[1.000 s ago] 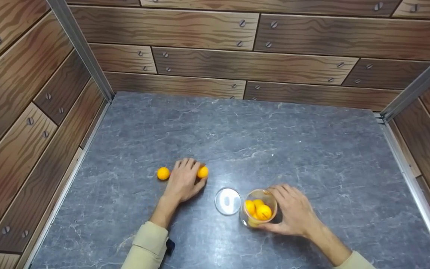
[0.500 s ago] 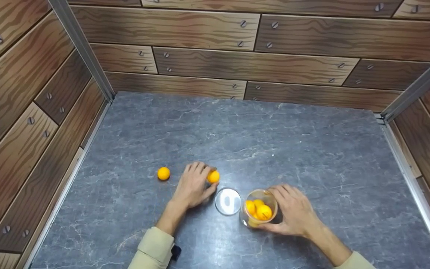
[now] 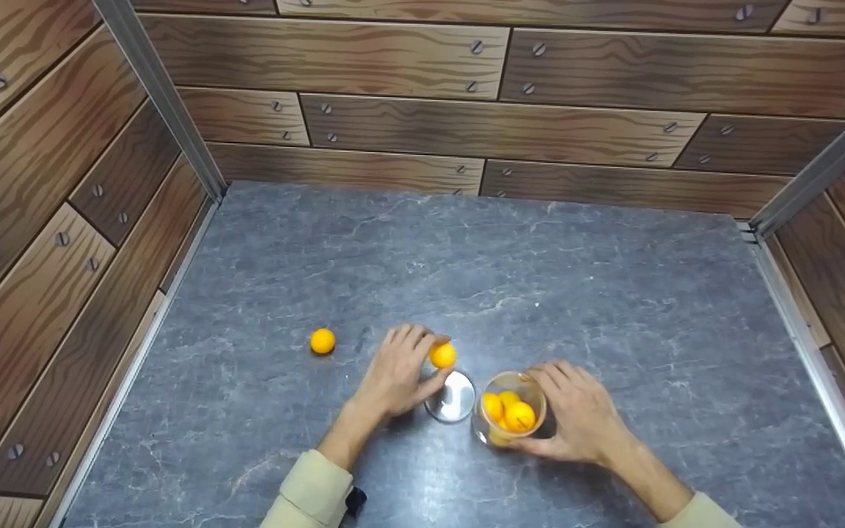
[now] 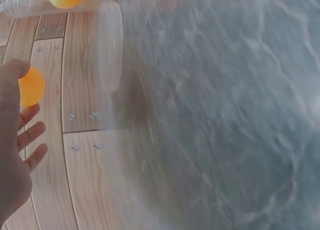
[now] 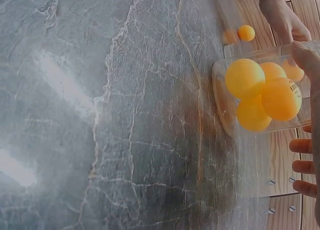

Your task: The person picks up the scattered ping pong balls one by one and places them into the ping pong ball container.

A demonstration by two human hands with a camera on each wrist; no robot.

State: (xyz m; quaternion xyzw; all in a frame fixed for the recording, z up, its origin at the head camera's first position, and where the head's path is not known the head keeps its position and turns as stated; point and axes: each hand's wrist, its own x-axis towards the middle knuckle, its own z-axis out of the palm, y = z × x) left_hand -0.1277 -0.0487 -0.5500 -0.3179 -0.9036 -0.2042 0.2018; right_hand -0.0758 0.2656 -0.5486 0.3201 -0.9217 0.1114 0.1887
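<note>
My left hand (image 3: 397, 375) pinches an orange ping-pong ball (image 3: 442, 355) between thumb and fingers, raised near the round clear lid (image 3: 452, 402). In the left wrist view this ball (image 4: 31, 88) shows beside the thumb, with the other fingers spread away from it. My right hand (image 3: 576, 416) grips the side of a clear jar (image 3: 483, 434) that stands upright, mouth up. Through the jar's wall (image 5: 221, 100), the right wrist view shows several orange balls (image 5: 245, 79) inside, one with dark print. The lid lies just left of the jar.
A loose orange ball (image 3: 323, 341) lies on the table left of my left hand. The dark marbled tabletop (image 3: 422, 249) is bounded by a wood-patterned back wall (image 3: 393, 55) and side walls with metal edges (image 3: 818, 367).
My left hand has moved right with the ball, from near the loose ball to the lid's far edge. My right hand and the jar have stayed put.
</note>
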